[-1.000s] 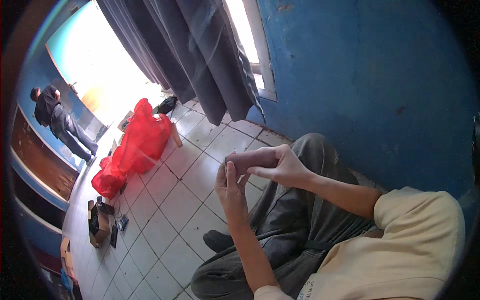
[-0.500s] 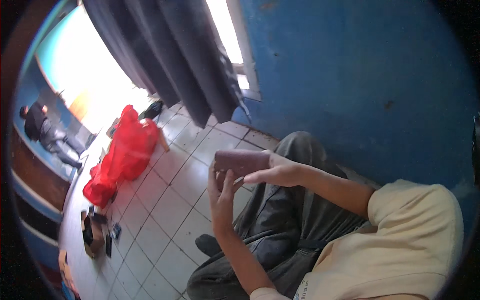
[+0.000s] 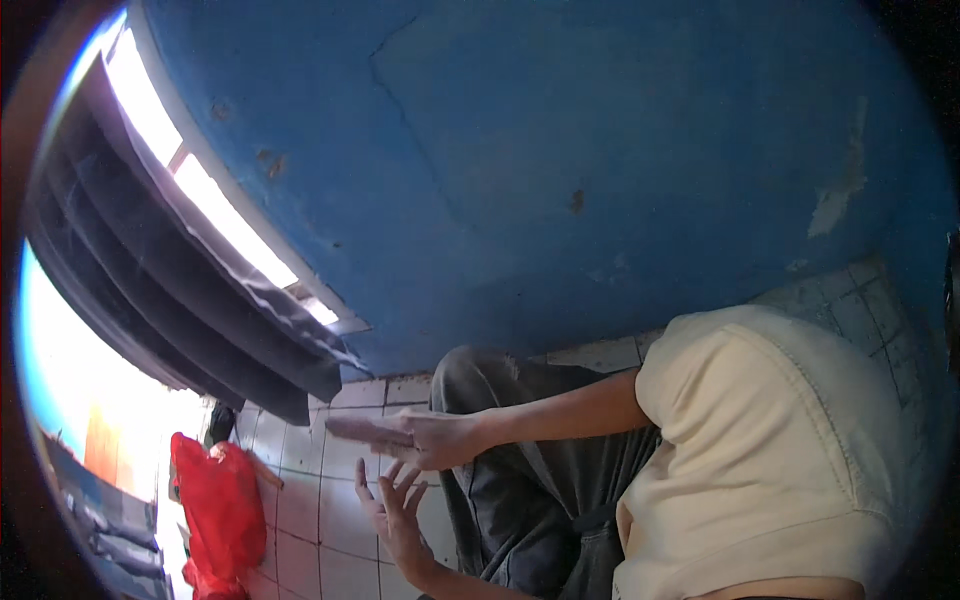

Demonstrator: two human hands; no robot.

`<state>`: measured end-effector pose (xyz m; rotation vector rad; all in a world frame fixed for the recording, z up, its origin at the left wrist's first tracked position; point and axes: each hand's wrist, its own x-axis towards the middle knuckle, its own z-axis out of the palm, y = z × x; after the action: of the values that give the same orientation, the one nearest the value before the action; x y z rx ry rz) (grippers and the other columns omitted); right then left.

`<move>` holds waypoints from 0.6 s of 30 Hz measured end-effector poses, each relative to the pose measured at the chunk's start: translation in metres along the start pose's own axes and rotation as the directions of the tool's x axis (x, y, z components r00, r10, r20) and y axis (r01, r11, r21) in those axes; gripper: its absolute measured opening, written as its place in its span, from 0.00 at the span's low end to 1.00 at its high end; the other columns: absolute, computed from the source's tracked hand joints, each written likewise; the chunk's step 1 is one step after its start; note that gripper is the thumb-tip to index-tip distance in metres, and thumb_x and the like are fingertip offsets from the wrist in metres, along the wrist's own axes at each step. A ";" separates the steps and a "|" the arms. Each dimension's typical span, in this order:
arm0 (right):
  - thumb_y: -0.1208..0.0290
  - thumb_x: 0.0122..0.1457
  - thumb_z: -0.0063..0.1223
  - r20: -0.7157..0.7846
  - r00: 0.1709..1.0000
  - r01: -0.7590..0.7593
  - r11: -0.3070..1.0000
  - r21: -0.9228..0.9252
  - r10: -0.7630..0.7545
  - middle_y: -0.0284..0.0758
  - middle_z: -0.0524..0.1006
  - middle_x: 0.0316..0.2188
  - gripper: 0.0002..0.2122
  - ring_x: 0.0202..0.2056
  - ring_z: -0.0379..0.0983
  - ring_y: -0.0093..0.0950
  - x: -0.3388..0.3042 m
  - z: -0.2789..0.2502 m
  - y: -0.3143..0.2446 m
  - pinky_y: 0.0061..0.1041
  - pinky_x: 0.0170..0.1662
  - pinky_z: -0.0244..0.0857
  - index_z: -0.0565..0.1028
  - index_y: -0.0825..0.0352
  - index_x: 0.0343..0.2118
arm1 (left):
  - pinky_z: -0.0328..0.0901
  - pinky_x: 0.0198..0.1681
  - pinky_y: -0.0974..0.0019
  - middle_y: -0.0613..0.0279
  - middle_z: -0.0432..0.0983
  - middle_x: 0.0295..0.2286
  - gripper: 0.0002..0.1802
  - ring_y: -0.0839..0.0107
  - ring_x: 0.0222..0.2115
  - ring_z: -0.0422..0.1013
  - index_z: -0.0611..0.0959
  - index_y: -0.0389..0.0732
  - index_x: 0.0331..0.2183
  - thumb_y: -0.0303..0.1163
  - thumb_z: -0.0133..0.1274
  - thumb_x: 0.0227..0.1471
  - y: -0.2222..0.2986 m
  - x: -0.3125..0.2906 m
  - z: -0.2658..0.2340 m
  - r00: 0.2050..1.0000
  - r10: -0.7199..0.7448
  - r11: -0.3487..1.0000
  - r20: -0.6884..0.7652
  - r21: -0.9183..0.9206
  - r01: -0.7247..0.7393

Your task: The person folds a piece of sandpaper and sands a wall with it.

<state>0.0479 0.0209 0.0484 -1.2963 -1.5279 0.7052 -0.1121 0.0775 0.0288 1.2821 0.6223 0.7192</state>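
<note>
A flat reddish-brown piece (image 3: 368,432), rectangular and seen nearly edge-on, juts leftward from my right hand (image 3: 440,440). My right fingers are closed on its near end; its exact kind is not clear from here. Just below it is my left hand (image 3: 402,525), with its fingers spread apart and nothing in them. A small gap shows between the left fingertips and the piece. Both hands are in front of my bent knee in grey trousers (image 3: 520,480).
A blue wall (image 3: 560,200) with chipped paint rises close beyond my knees. A dark curtain (image 3: 170,260) hangs by a bright window at the left. Below it, a red plastic bag (image 3: 220,510) lies on the white tiled floor (image 3: 345,540).
My left hand has let go of the reddish-brown piece and opened. The right hand keeps hold, with the piece now turned edge-on. The view has swung right toward the wall.
</note>
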 end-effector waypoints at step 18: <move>0.87 0.48 0.41 -0.362 0.422 -0.123 0.343 -0.931 -0.831 0.43 0.63 0.54 0.29 0.56 0.59 0.37 -0.032 -0.205 -0.010 0.35 0.56 0.60 0.60 0.62 0.56 | 0.65 0.45 0.55 0.53 0.60 0.52 0.30 0.59 0.47 0.65 0.57 0.45 0.57 0.41 0.45 0.55 -0.001 0.001 -0.040 0.987 -0.065 0.973 0.144 0.230 0.031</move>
<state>0.2313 -0.0434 0.1204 -1.4404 -1.2046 -1.2563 -0.1419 0.1027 0.0202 1.5125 0.6232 0.5153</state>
